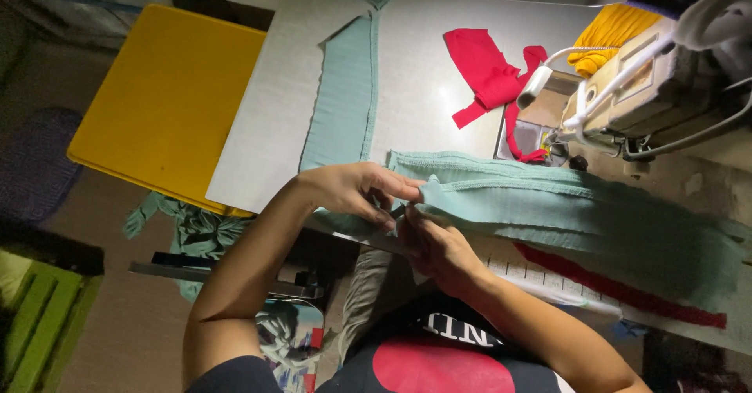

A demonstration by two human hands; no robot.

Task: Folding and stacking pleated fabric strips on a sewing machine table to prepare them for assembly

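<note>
**A:** From the head camera, what are the hands doing?

**B:** Both meet at the near edge of the white table [266, 127]. The left hand [352, 189] has its fingers curled and pinched onto the end of a pale green strip of fabric [548, 205]. The right hand [439, 248] comes up from below, and its fingers close on the same end, just beside the left hand's fingertips. The two hands touch or nearly touch there.

**A:** Where does that strip run?

**B:** From the pinched end it stretches away to the right of the hands, lying flat across the table and drooping over the near edge at the far right. A red strip [619, 291] shows beneath it, below and to the right of the right hand.

**A:** Anything beyond the hands?

**B:** A second pale green piece [345, 95] lies straight ahead of the left hand, running away from it along the table. Farther off, ahead and to the right, a red cloth [489, 72] lies beside a sewing machine [634, 80], with a yellow cloth [607, 33] behind the machine.

**A:** And to the left?

**B:** A yellow board [168, 99] sits well left of the left hand, against the table's side. Below it, on the floor, lies a crumpled heap of green fabric [188, 232], near the left forearm.
</note>
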